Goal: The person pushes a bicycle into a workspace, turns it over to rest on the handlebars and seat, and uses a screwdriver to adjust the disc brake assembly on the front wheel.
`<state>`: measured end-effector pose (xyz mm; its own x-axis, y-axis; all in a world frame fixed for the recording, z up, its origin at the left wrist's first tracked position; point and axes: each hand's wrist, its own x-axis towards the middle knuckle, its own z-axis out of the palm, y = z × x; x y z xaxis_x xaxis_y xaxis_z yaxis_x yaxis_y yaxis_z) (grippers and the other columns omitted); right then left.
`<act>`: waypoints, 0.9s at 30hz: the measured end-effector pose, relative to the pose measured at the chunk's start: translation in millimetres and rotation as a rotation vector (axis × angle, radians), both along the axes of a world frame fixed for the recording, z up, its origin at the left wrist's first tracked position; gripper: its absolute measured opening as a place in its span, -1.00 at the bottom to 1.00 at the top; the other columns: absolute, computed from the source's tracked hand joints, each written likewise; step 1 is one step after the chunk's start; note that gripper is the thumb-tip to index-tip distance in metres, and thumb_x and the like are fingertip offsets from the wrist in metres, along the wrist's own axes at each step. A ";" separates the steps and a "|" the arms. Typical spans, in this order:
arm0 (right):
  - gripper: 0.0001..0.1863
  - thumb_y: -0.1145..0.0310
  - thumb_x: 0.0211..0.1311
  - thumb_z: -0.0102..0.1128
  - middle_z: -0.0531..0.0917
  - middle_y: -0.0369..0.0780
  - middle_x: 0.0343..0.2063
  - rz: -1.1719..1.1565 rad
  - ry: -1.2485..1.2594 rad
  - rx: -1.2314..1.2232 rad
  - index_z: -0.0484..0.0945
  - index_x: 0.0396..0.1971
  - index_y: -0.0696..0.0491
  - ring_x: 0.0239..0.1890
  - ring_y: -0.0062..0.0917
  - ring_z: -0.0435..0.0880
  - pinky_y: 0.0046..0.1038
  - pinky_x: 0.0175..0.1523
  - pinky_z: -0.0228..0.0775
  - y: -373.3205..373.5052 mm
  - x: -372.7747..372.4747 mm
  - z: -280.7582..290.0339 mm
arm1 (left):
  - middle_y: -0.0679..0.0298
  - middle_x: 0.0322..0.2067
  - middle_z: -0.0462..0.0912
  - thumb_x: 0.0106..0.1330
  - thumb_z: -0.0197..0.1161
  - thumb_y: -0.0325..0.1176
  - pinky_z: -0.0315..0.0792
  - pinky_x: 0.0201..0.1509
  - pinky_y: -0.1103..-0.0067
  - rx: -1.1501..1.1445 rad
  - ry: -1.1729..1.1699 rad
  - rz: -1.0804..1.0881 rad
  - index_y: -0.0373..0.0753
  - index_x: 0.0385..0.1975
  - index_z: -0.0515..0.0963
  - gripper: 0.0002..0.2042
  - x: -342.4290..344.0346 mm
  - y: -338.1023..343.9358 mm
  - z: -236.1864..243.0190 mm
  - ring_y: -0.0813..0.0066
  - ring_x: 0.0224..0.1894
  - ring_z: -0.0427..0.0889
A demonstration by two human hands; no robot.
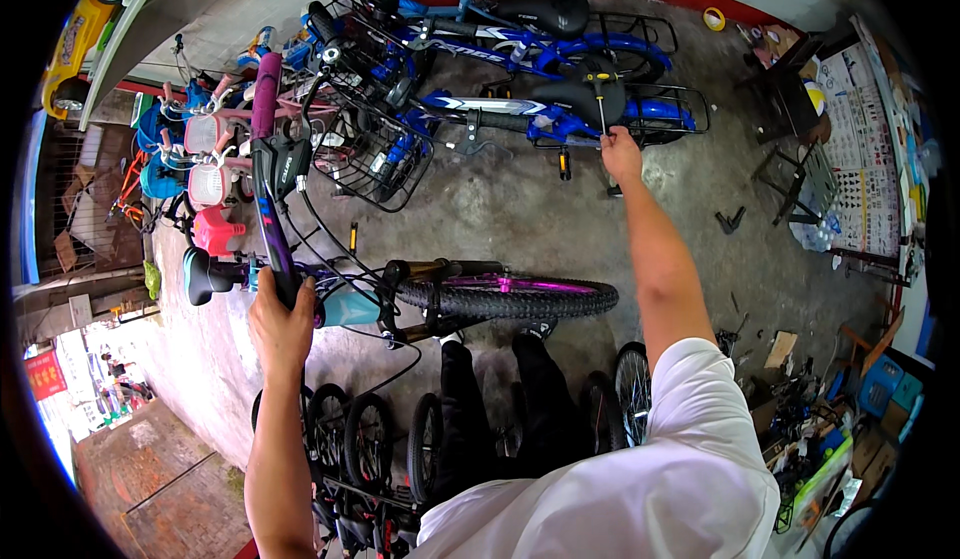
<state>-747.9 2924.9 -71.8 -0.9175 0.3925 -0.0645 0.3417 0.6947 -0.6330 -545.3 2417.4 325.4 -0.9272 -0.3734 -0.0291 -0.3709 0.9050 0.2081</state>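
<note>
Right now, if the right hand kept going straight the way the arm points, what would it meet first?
Most likely the black saddle of the nearer blue bicycle: the right hand already holds a yellow-handled tool reaching up to it, though depth is unclear.

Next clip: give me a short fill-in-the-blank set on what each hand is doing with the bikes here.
1. The left hand grips the purple bike frame just in front of its ____ tyre.
2. The right hand holds a yellow-handled tool up by a ____ saddle.
3. That saddle belongs to a ____ bicycle parked on the concrete floor.
4. The wire basket hangs on the ____ of a parked bike.

Missing words: black; black; blue; front
</note>
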 end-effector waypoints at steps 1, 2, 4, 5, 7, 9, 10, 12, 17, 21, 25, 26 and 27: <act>-0.66 0.19 0.40 0.26 0.79 -0.07 -0.15 -0.017 0.018 0.021 0.63 0.04 0.04 -0.02 -0.11 0.76 -0.13 0.08 0.57 2.3 6.1 -2.3 | -0.12 -0.44 0.66 0.32 0.42 -0.13 0.45 -0.23 0.09 0.000 -0.002 -0.002 -0.29 -0.22 0.43 -0.62 0.1 0.5 -0.2 -0.25 -0.32 0.65; -0.65 0.19 0.39 0.27 0.79 -0.08 -0.14 -0.033 0.005 0.045 0.63 0.06 0.04 -0.02 -0.11 0.76 -0.14 0.08 0.57 7.4 11.4 -3.6 | -0.13 -0.44 0.66 0.31 0.42 -0.12 0.45 -0.22 0.08 0.002 -0.005 -0.007 -0.29 -0.22 0.43 -0.62 -1.8 1.6 -0.6 -0.25 -0.31 0.65; -0.63 0.19 0.37 0.28 0.79 -0.08 -0.11 -0.058 -0.030 0.091 0.62 0.08 0.04 -0.02 -0.12 0.76 -0.14 0.09 0.57 11.2 26.4 -0.6 | -0.13 -0.44 0.66 0.31 0.42 -0.11 0.46 -0.22 0.08 -0.003 -0.011 -0.018 -0.30 -0.22 0.43 -0.61 -4.8 2.8 -1.8 -0.26 -0.31 0.65; -0.64 0.24 0.33 0.30 0.75 -0.08 -0.07 -0.098 -0.037 0.050 0.62 0.06 0.04 0.00 -0.12 0.74 -0.14 0.11 0.58 7.7 39.6 2.8 | -0.13 -0.44 0.66 0.31 0.42 -0.10 0.46 -0.21 0.08 -0.009 -0.014 -0.025 -0.30 -0.22 0.43 -0.60 -6.6 3.2 -3.0 -0.26 -0.31 0.65; -0.67 0.26 0.35 0.30 0.74 -0.10 -0.10 -0.045 0.006 0.008 0.62 0.05 0.05 -0.03 -0.15 0.74 -0.15 0.08 0.58 -9.8 67.3 18.7 | -0.13 -0.45 0.66 0.29 0.43 -0.06 0.46 -0.20 0.07 0.001 -0.040 0.009 -0.30 -0.23 0.43 -0.57 -6.0 5.3 1.3 -0.27 -0.30 0.66; -0.69 0.30 0.35 0.30 0.73 -0.13 -0.14 0.075 0.132 -0.086 0.62 0.03 0.06 -0.09 -0.18 0.73 -0.17 0.04 0.57 -45.8 93.2 49.4 | -0.13 -0.45 0.66 0.26 0.44 -0.03 0.46 -0.19 0.06 0.009 -0.014 0.009 -0.29 -0.23 0.44 -0.56 3.3 -4.1 1.6 -0.27 -0.29 0.66; -0.68 0.28 0.35 0.31 0.73 -0.14 -0.15 0.183 0.154 -0.105 0.61 0.03 0.05 -0.09 -0.20 0.73 -0.18 0.04 0.57 -70.2 107.3 69.9 | -0.14 -0.45 0.66 0.24 0.45 -0.02 0.47 -0.19 0.06 0.007 -0.007 0.028 -0.28 -0.23 0.45 -0.55 14.2 -11.6 2.5 -0.27 -0.28 0.66; -0.67 0.25 0.35 0.32 0.74 -0.16 -0.15 0.367 0.159 -0.152 0.61 0.04 0.04 -0.07 -0.23 0.72 -0.21 0.05 0.57 -102.8 151.4 104.5 | -0.15 -0.43 0.67 0.19 0.47 0.01 0.48 -0.17 0.06 -0.007 -0.056 0.033 -0.28 -0.23 0.46 -0.52 8.0 -14.6 -4.4 -0.27 -0.26 0.68; -0.40 0.10 0.23 0.44 0.63 -0.07 0.12 1.006 -0.076 -0.005 0.55 0.20 0.07 0.12 -0.06 0.64 -0.06 0.27 0.44 -183.0 249.4 133.5 | -0.07 -0.36 0.75 0.12 0.51 0.05 0.55 -0.07 0.15 0.063 -0.119 0.047 -0.28 -0.23 0.57 -0.50 -8.8 -3.6 4.1 -0.11 -0.20 0.75; -0.24 0.10 0.06 0.58 0.65 -0.05 0.02 1.004 -0.197 0.261 0.51 0.22 0.16 0.06 -0.14 0.66 -0.12 0.19 0.49 -240.3 271.4 139.7 | 0.07 -0.35 0.78 0.14 0.52 -0.05 0.56 -0.09 0.35 0.081 -0.298 0.048 -0.33 -0.21 0.64 -0.55 -16.7 -20.3 9.1 0.22 -0.26 0.76; -0.47 0.22 0.24 0.33 0.67 -0.10 -0.07 0.987 -0.117 0.387 0.54 0.14 0.20 -0.02 -0.24 0.68 -0.20 0.07 0.50 -270.6 274.1 117.0 | 0.18 -0.35 0.78 0.21 0.47 -0.19 0.55 -0.12 0.49 0.283 -0.312 0.003 -0.37 -0.13 0.64 -0.61 -17.8 -29.2 13.6 0.45 -0.30 0.73; -0.52 0.25 0.29 0.25 0.67 -0.10 -0.07 0.980 -0.100 0.414 0.55 0.14 0.20 -0.02 -0.24 0.68 -0.20 0.06 0.50 -275.2 273.1 112.0 | 0.18 -0.35 0.78 0.21 0.46 -0.19 0.54 -0.13 0.48 0.299 -0.260 -0.018 -0.37 -0.12 0.64 -0.62 -14.2 -24.9 13.8 0.44 -0.31 0.73; -0.57 0.32 0.34 0.10 0.68 -0.11 -0.07 0.976 -0.097 0.425 0.56 0.13 0.20 -0.01 -0.26 0.66 -0.21 0.04 0.49 -279.6 273.5 107.7 | 0.18 -0.37 0.77 0.22 0.42 -0.21 0.54 -0.14 0.47 0.282 -0.218 -0.023 -0.35 -0.16 0.64 -0.66 -11.3 -22.3 14.5 0.43 -0.33 0.72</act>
